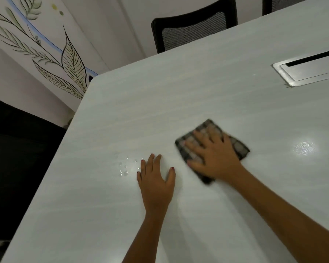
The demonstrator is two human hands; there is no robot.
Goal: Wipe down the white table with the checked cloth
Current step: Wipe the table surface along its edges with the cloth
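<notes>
White bench (198,92) fills my view, with two black chairs (194,25) beyond its far edge. My right hand (215,154) lies spread flat, fingers straight, pressing the one checked cloth (239,149) onto the bench right of centre. My left hand (156,183) rests flat and released beside it. I judge that even pressure and overlapping strokes toward the one patch of droplets (125,168) would work best.

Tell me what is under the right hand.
The checked cloth lies flat under the right hand, on the white table. Its middle, and the table surface beneath it, are covered.
</notes>
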